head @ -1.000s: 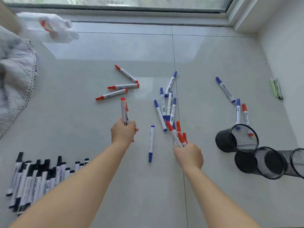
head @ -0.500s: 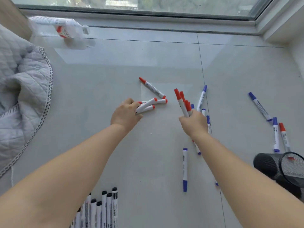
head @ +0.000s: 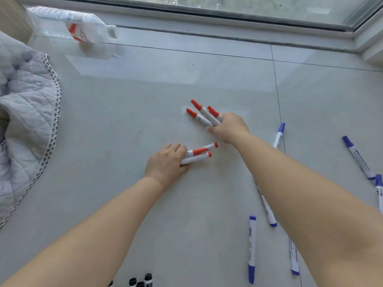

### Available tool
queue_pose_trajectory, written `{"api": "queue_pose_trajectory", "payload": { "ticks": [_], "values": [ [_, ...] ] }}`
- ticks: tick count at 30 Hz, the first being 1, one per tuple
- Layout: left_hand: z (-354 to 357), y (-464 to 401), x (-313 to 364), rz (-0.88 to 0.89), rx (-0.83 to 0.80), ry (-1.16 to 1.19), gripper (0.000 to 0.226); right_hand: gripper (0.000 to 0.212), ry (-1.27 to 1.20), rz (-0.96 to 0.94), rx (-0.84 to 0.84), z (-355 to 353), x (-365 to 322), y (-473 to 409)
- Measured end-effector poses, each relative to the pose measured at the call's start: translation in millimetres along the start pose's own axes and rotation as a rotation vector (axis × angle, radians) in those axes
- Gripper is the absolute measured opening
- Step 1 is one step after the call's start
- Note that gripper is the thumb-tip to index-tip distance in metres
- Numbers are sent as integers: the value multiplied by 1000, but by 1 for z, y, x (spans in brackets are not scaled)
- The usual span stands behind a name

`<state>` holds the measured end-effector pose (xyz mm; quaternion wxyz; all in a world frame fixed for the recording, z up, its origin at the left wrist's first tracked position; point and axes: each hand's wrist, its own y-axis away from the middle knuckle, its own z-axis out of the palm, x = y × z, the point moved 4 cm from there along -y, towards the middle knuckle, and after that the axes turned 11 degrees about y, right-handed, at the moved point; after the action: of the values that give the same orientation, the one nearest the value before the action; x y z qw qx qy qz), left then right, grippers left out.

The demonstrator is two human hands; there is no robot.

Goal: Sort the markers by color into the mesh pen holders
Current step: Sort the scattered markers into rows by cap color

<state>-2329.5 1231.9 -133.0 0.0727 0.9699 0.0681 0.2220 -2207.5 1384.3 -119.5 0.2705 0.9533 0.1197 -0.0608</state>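
From the head camera, the floor point(head: 124, 125) is made of big pale grey shiny tiles with thin dark lines between them. A window frame point(head: 228, 16) runs along the far edge of the floor. A see-through plastic bottle point(head: 72, 25) with a red and white label lies on its side near the far left corner. A grey quilted blanket point(head: 27, 121) with a patterned border is bunched up at the left edge.

Near the middle of the floor, the left hand point(head: 165, 164) is wrapped around a bunch of red-capped markers point(head: 199, 154). Their caps point to the right. The right hand point(head: 230, 127), a bit farther away, grips another bunch of red markers point(head: 204, 113). Those caps point up and to the left.

Blue markers lie loose on the right side of the floor. One blue marker point(head: 252, 248) lies alone near the close edge. Another blue marker point(head: 279, 134) sits past the right arm. A long blue marker point(head: 357, 157) lies near the right edge.

The right arm covers parts of some blue markers, so I cannot count them. Only the black caps point(head: 143, 281) of some markers peek in at the close edge. The mesh pen holders are out of the picture.
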Motion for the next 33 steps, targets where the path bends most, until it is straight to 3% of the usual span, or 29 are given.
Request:
{"api": "queue_pose_trajectory", "payload": {
  "ticks": [4, 6, 9, 12, 18, 20, 25, 29, 33],
  "values": [
    [0, 17, 3, 82, 136, 54, 28, 13, 190, 18, 71, 3, -4, -7],
    [2, 14, 2, -14, 101, 84, 25, 14, 171, 60, 32, 3, 0, -4],
    [7, 13, -1, -179, -10, -57, 25, 20, 140, 119, -8, 9, 11, 11],
    [7, 19, 2, -347, -93, -17, 18, 17, -25, 220, -56, 21, 26, 40],
    [5, 66, 11, -720, -178, 454, 21, 12, -530, 294, -190, 54, 39, 127],
    [12, 95, 23, -711, -190, 541, 22, 2, -639, 259, -273, 75, 37, 163],
    [43, 178, 59, -689, -197, 729, 20, 2, -749, 268, -365, 127, 47, 246],
    [63, 234, 82, -720, -116, 867, 23, 16, -665, 330, -267, 160, 59, 298],
    [78, 272, 96, -742, -31, 792, 24, 14, -484, 279, -122, 183, 66, 336]
  ]
}}
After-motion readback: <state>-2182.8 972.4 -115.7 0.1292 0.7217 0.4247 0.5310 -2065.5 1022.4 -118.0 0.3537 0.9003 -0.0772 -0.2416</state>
